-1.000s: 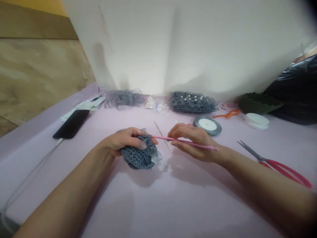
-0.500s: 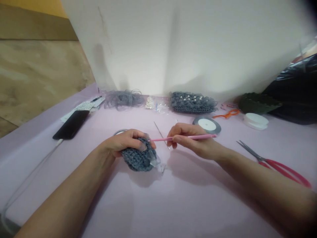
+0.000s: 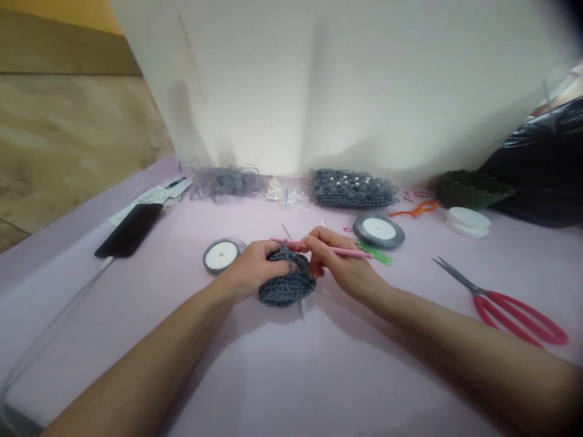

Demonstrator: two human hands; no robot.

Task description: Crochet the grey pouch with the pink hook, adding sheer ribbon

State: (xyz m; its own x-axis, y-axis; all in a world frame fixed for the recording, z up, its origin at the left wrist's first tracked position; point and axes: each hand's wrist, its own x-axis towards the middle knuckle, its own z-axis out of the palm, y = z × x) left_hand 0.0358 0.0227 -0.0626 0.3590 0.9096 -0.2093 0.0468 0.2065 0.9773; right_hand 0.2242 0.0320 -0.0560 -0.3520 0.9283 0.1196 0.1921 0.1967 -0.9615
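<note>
Left hand [image 3: 248, 267] grips grey crocheted yarn pouch [image 3: 285, 290]; right hand [image 3: 341, 267] pinches slim pink plastic crochet hook [image 3: 350, 251], apparently mid-stitch: hold fabric steady.

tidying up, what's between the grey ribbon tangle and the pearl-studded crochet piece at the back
Small clear packets of white beads, shown in the head view.

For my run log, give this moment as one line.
left hand: grips grey crocheted yarn piece | right hand: pink plastic crochet hook, tip at piece
</note>
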